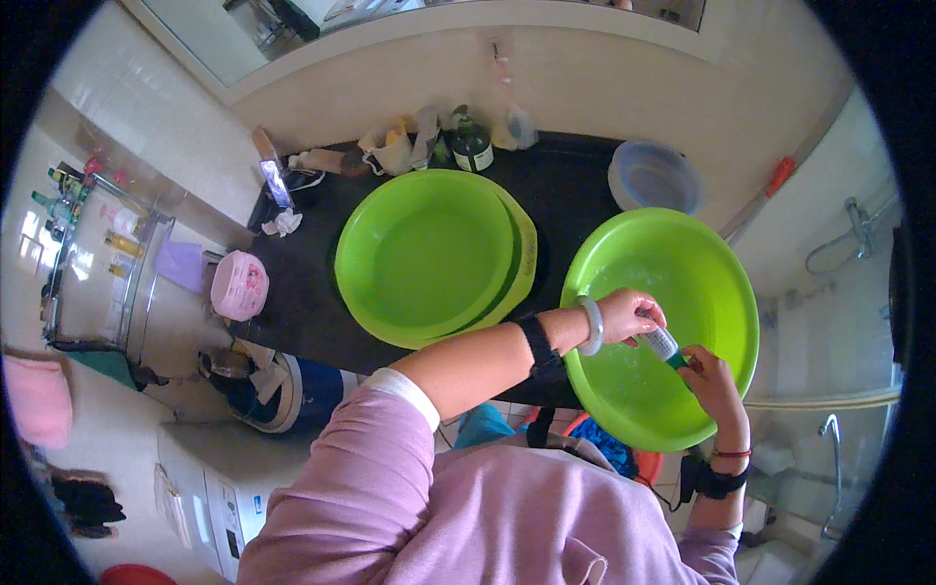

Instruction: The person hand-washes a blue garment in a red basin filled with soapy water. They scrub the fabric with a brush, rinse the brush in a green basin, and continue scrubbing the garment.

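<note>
A small scrub brush (663, 343) with a pale, bristly head and a green handle is held over the large green basin (604, 409) on the right. My right hand (714, 378) is closed around the green handle. At the other end of the brush, my left hand (629, 317) has its fingers curled in, pinching at the tip of the head; the exact contact is partly hidden. A whitish bangle rings my left wrist. Below the hands, the basin floor shows some wet, whitish marks.
Two stacked green basins (424, 255) sit on the dark counter (302, 302), left of my hands. Behind them stand a dark green pump bottle (472, 146) and a mug (390, 151). A clear bowl (655, 178) is at back right, a pink tub (240, 285) at left.
</note>
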The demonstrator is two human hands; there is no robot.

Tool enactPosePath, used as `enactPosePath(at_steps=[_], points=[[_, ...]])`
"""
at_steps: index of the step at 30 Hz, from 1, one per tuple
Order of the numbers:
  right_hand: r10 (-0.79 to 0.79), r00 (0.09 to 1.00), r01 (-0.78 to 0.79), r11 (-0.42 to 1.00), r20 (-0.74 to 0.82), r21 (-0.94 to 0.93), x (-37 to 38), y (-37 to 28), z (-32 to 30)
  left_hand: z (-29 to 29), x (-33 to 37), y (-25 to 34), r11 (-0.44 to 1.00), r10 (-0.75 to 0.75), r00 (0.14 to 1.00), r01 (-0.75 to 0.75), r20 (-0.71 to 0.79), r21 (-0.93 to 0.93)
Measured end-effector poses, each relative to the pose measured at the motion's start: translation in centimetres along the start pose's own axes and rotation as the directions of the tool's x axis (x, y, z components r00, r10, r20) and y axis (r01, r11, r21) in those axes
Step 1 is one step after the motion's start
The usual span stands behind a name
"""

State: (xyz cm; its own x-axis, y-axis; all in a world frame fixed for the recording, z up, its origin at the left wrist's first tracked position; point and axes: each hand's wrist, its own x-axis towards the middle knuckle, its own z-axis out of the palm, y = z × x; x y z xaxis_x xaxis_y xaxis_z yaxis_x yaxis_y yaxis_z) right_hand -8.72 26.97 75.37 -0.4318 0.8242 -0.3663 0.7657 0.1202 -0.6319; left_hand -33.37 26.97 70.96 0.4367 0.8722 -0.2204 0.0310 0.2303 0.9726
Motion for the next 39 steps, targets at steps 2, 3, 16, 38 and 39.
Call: enactPosePath(at_steps=[2, 3, 16, 38, 39], points=[[-0.185, 0.982, 0.178, 0.972, -0.034, -0.153, -0.4, 0.7, 0.5, -0.3, -0.6, -0.2, 0.998, 0.024, 1.000, -0.023, -0.007, 0.053], [-0.223, 0.974, 0.208, 0.943, -0.028, -0.259, -0.5, 1.1, 0.8, -0.3, -0.9, -0.3, 0.995, 0.048, 0.999, -0.046, -0.017, 0.090], [-0.182, 0.941, 0.157, 0.982, -0.286, -0.106, -2.1, 2.8, 2.6, -0.7, -1.2, -0.7, 1.000, 0.003, 1.000, -0.003, 0.011, -0.002], [-0.262, 0.864, 0.189, 0.960, -0.430, -0.204, -2.4, 1.6, 2.7, -1.4, -1.6, 0.0, 0.994, -0.106, 0.994, 0.106, 0.021, 0.005], [-0.259, 0.866, 0.188, 0.962, -0.428, -0.200, -2.4, 1.7, 2.7, -1.4, -1.6, 0.0, 0.995, -0.104, 0.994, 0.104, 0.018, 0.005]])
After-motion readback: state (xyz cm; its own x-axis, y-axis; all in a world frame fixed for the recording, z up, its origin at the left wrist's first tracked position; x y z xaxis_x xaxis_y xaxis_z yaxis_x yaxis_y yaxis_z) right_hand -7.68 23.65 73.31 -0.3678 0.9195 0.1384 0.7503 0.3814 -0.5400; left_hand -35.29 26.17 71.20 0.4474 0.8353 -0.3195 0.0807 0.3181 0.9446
